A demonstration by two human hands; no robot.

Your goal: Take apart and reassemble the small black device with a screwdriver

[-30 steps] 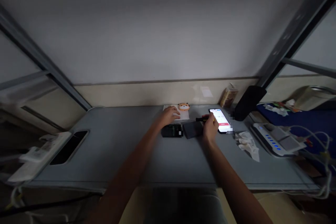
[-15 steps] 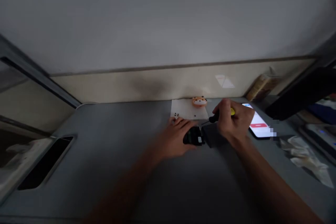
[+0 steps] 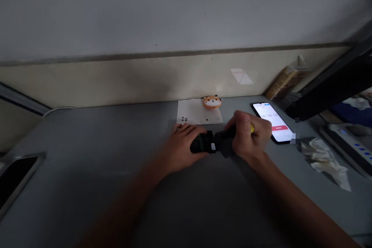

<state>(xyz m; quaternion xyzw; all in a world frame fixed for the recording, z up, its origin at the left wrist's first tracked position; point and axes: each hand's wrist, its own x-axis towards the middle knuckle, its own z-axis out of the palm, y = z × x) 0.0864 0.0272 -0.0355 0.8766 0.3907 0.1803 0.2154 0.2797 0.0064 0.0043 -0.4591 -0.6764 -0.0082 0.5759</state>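
Note:
My left hand (image 3: pixel 181 145) rests on a small black device with a green board (image 3: pixel 203 143) on the grey table (image 3: pixel 101 162), fingers curled over its left end. My right hand (image 3: pixel 248 137) is closed around a screwdriver with a black and yellow handle (image 3: pixel 232 133), its tip pointing left toward the device. A dark flat cover (image 3: pixel 225 149) lies just under my right hand. Behind them lies a white paper sheet (image 3: pixel 199 114) with several tiny dark screws (image 3: pixel 184 118) on it.
An orange animal figure (image 3: pixel 212 101) sits on the paper's far edge. A lit phone (image 3: pixel 273 122) lies right of my right hand. A crumpled tissue (image 3: pixel 324 157) and a power strip (image 3: pixel 348 143) are at the right. Another dark phone (image 3: pixel 14 174) lies at the far left.
My head has come closer and lower. My right hand picked up the screwdriver from beside the phone and brought it down to the device. My left hand moved from the paper onto the device.

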